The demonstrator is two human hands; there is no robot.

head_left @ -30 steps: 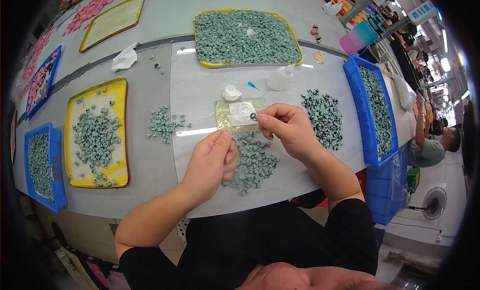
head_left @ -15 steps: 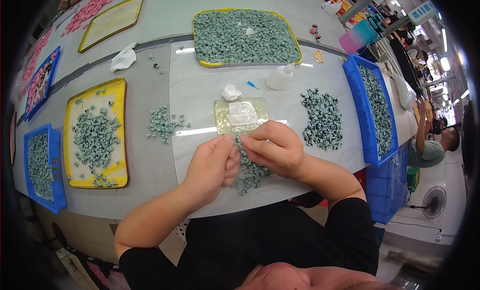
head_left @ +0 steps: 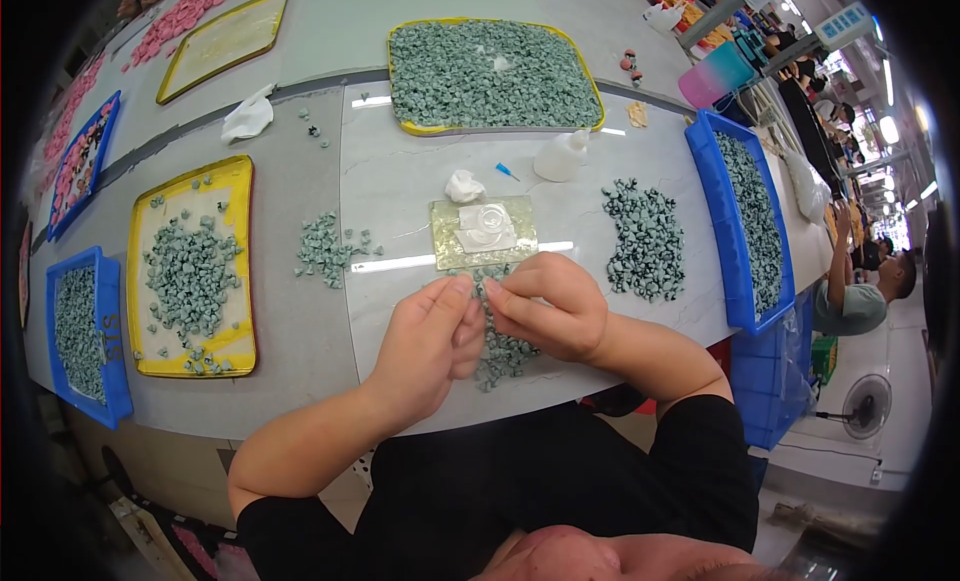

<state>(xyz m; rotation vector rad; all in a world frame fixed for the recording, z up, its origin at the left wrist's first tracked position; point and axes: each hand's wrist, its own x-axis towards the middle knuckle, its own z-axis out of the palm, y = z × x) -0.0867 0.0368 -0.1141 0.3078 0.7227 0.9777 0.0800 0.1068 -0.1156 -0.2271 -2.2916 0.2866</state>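
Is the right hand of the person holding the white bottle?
No, the bottle stands on the table, apart from the right hand, which is close to the left hand.

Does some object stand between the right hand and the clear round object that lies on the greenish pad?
Nothing visible does. Between the right hand and the clear round object there are only the flat white sheet and bare greenish pad.

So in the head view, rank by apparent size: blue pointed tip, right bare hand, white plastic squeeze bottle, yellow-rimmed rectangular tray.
1. Yellow-rimmed rectangular tray
2. Right bare hand
3. White plastic squeeze bottle
4. Blue pointed tip

The hand's nearness may inflate it.
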